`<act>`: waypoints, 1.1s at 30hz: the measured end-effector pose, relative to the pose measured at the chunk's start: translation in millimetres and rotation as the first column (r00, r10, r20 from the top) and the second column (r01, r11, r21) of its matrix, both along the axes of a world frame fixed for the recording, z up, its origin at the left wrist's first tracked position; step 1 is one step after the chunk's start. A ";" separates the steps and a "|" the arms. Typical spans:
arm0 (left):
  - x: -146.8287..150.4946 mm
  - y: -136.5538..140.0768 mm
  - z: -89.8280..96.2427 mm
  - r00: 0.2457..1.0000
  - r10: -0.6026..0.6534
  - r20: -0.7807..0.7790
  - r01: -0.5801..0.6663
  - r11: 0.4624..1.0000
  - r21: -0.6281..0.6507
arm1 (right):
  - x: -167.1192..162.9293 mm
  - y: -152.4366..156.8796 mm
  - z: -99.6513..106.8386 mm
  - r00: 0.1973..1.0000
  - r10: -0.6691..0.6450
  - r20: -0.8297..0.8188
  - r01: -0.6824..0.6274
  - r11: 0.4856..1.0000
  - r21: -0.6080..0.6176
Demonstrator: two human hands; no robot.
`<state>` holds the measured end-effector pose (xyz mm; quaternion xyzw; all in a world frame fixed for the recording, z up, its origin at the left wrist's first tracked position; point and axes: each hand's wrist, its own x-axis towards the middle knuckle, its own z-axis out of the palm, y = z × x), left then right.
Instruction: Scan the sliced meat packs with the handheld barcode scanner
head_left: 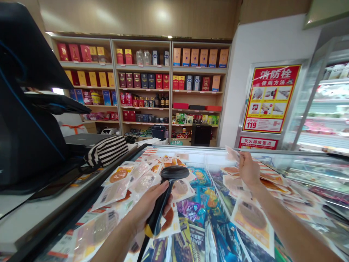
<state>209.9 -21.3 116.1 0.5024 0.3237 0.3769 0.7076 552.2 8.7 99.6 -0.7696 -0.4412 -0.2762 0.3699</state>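
Observation:
My left hand (147,205) is wrapped around the handle of a black barcode scanner (174,172) with a yellow band near its cable end. The scanner is above a chest freezer (89,189) full of packaged food. On the right, my right hand (249,169) pinches a thin, pale flat packet (231,154) by its edge, above more packets. Many flat clear-and-white packets (120,174) with round orange-brown pieces inside lie under the scanner. Another such packet (253,215) lies below my right wrist. Between the hands are blue bags (200,176) with ice-cream-like wrappers.
At left, a checkout terminal (27,120) stands on a counter (16,211), with a black-and-white striped pouch (109,150) and a dark phone-like slab (54,185). A white wire divider (218,193) splits the freezer. Shelves of boxed bottles (144,80) and a red poster (272,98) are behind.

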 end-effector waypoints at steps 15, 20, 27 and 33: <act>-6.7 1.8 7.9 0.995 0.092 -0.029 -0.092 0.996 0.001 | -37.8 -16.2 -22.2 0.938 0.318 0.135 -0.223 0.856 -0.466; -6.4 1.2 8.5 0.995 0.092 -0.027 -0.092 0.996 -0.006 | -124.2 -3.3 -40.1 0.764 0.624 -0.165 -0.615 0.628 -0.476; -6.7 2.7 9.0 0.996 0.082 -0.038 -0.083 0.996 -0.031 | -163.5 12.1 -55.9 0.839 0.470 -0.274 -0.544 0.722 -0.428; -6.7 1.7 7.5 0.995 0.089 -0.038 -0.089 0.996 -0.009 | -145.6 22.7 -59.7 0.701 0.465 -0.541 -0.647 0.733 -0.208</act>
